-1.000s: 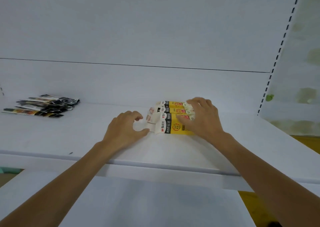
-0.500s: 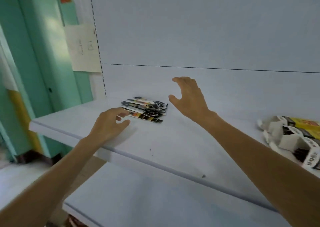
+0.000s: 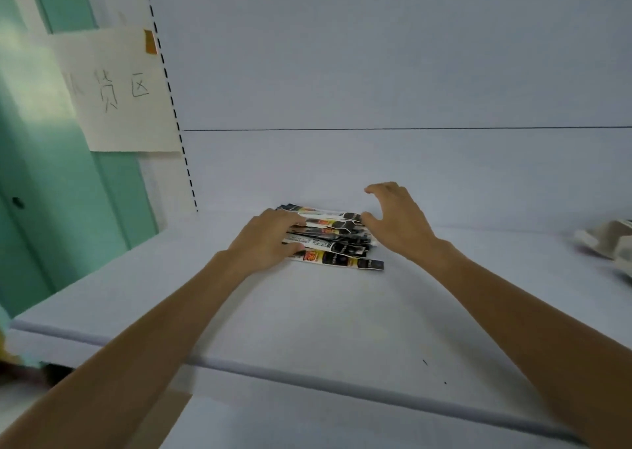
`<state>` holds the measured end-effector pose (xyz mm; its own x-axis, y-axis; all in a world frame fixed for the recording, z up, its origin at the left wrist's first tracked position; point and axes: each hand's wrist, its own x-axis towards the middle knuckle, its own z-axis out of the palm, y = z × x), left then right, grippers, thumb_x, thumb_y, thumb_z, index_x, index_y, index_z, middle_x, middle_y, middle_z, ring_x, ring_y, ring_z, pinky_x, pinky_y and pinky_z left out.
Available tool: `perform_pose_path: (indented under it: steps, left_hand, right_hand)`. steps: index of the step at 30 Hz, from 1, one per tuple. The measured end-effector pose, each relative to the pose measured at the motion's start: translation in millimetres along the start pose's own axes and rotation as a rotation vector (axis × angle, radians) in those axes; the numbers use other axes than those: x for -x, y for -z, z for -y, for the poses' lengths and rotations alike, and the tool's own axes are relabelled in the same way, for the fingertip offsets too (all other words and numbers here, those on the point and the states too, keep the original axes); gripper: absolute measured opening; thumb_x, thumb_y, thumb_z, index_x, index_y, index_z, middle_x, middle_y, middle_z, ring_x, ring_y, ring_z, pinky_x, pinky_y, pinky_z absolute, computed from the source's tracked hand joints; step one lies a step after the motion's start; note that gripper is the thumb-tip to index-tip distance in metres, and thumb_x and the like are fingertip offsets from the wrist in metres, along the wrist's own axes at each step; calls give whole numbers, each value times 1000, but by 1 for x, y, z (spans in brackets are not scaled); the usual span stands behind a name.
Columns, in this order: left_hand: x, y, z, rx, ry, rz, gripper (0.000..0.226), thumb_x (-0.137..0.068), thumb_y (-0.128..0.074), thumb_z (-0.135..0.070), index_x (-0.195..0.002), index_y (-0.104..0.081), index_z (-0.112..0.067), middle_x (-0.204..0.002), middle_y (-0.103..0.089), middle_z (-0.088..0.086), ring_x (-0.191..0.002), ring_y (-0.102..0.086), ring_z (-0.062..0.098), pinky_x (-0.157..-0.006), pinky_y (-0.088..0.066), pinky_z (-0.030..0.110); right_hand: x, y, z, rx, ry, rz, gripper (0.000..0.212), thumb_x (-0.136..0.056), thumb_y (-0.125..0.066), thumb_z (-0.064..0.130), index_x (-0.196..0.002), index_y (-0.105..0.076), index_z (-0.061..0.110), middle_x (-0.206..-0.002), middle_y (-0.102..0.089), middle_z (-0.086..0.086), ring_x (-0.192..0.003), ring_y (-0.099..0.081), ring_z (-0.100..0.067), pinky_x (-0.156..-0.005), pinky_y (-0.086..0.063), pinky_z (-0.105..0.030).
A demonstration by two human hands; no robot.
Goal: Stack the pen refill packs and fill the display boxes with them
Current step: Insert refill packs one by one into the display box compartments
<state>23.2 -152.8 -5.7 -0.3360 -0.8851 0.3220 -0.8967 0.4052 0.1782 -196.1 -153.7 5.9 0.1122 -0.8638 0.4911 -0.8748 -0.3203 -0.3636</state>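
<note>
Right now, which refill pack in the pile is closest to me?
The front pack with the orange patch. It lies at the pile's near edge, and its black end pokes out to the right past the other packs.

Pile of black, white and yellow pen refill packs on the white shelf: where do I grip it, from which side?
Likely its short ends, one hand from each side: the pile of long flat packs lies left to right. The left hand rests on its left end; the right hand hovers at the other.
</note>
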Motion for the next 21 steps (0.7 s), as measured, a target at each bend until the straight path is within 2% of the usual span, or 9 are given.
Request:
perform_pose_path:
  steps: [2,5,8,11,16,19,21]
  left_hand:
    - [-10,-8,1,-28,-28,-8,35,-88,-59,-29,-122,-55,-21,-120,-54,0,-111,-48,20,-83,-36,27]
    - [-16,-17,0,-64,-53,-62,33,-90,-56,-28,-122,-56,-21,-118,-52,2,-112,-46,20,-89,-34,28]
    - [-13,-19,4,-23,-80,-117,23,-89,-57,-23,-112,-61,-20,-113,-51,2,-110,-45,19,-81,-30,24]
    - [-10,-21,11,17,-72,-110,17,-89,-58,-20,-106,-57,-19,-112,-54,-2,-107,-48,17,-78,-33,24]
    - [-14,-18,11,-11,-97,-118,31,-88,-58,-20,-119,-56,-19,-118,-58,-1,-107,-51,20,-84,-37,29]
    - [-16,-19,11,-87,-125,-141,27,-89,-56,-23,-116,-61,-24,-115,-60,0,-105,-47,21,-83,-34,29]
    - [-15,-20,11,-50,-130,-151,26,-90,-56,-22,-115,-62,-24,-114,-59,0,-107,-44,20,-82,-31,27]
  right_hand:
    - [5,-6,-1,-54,-59,-45,43,-91,-50,21,-132,-43,11,-138,-41,-7,-127,-35,-21,-105,-32,-38]
    - [13,-18,-3,-83,-70,-117,40,-92,-48,20,-131,-45,10,-136,-43,-6,-125,-37,-21,-102,-32,-36]
    - [14,-21,-4,-31,-37,-141,38,-92,-48,20,-129,-47,11,-135,-44,-5,-124,-38,-21,-101,-30,-35]
    - [17,-20,-4,-45,-13,-179,35,-92,-50,18,-126,-50,9,-133,-47,-5,-122,-39,-20,-99,-30,-33]
    - [23,-18,-4,-80,-1,-198,33,-91,-51,18,-124,-52,9,-130,-48,-3,-121,-40,-19,-100,-33,-34]
    - [23,-15,-5,-83,-6,-212,32,-91,-52,18,-123,-52,10,-129,-48,-2,-120,-41,-17,-99,-31,-31]
    - [25,-15,-5,-87,-3,-212,30,-91,-53,18,-120,-54,10,-127,-48,-1,-118,-42,-16,-97,-32,-29]
